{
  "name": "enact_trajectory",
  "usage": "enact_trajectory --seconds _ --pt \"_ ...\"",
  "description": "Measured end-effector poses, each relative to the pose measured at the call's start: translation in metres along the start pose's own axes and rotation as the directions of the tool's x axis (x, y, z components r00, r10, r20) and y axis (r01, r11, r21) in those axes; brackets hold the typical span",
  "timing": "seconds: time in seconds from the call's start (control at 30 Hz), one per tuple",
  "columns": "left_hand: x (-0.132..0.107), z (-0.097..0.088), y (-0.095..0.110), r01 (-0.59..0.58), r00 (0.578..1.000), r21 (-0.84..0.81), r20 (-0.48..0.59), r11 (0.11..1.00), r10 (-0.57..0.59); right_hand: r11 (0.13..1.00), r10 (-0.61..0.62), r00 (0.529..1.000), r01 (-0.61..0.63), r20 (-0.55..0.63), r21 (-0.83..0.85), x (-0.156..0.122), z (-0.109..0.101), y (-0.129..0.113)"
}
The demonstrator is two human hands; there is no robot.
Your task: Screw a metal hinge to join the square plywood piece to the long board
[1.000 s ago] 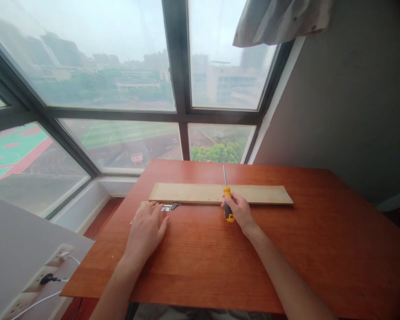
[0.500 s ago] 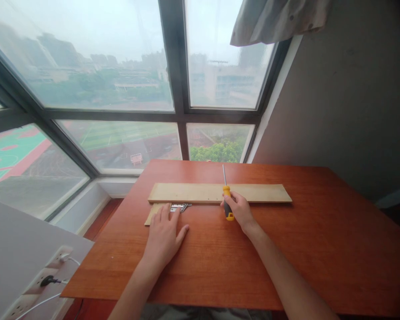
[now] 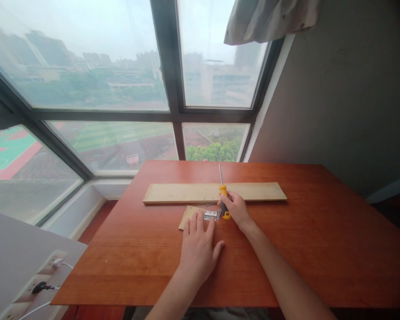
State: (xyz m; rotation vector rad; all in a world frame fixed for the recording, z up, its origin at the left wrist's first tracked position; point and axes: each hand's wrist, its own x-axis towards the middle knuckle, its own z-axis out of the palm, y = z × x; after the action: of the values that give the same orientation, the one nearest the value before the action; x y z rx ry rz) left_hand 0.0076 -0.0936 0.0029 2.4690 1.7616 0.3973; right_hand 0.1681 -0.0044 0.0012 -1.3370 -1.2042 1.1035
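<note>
Right hand (image 3: 237,210) grips a screwdriver (image 3: 223,191); left hand (image 3: 199,249), loosely spread, rests on a small board (image 3: 187,217), perhaps touching metal pieces (image 3: 211,214) beside it.

On my feed, L hand (image 3: 198,249) covers pt of the small board (image 3: 186,217); R hand (image 3: 236,210) hides pt of the screwdriver (image 3: 223,189). Metal pcs (image 3: 211,214) too small to ID or count. Curtain (image 3: 271,20) cut off up top, bldgs (image 3: 50,50) outside blurry.
</note>
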Motion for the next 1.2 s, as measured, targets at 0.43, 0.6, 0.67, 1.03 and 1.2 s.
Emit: enact_trajectory --seconds 0.43,0.6,0.67,1.03,1.2 --pt "-0.007 0.002 0.017 0.0 1.0 0.03 0.011 1.0 0.0 0.999 0.002 1.0 -0.001 -0.031 0.032 0.004 -0.006 0.0" --pt "-0.011 0.004 0.023 -0.077 0.997 0.069 0.023 0.995 0.076 0.999 0.001 1.0 0.0 -0.029 0.05 0.003 -0.005 -0.002" --pt "-0.012 0.004 0.023 -0.106 0.994 0.069 0.026 0.992 0.104 0.998 0.003 1.0 -0.002 -0.027 0.055 0.003 -0.005 -0.002" --pt "-0.005 -0.011 -0.004 -0.062 0.998 0.093 -0.003 0.994 0.062 0.998 0.016 0.998 -0.012 -0.056 0.067 0.006 -0.014 -0.002" --pt "0.005 -0.016 -0.004 -0.093 0.996 0.07 0.011 0.993 0.093 0.997 0.02 0.999 -0.016 -0.051 0.075 0.006 -0.014 -0.003"
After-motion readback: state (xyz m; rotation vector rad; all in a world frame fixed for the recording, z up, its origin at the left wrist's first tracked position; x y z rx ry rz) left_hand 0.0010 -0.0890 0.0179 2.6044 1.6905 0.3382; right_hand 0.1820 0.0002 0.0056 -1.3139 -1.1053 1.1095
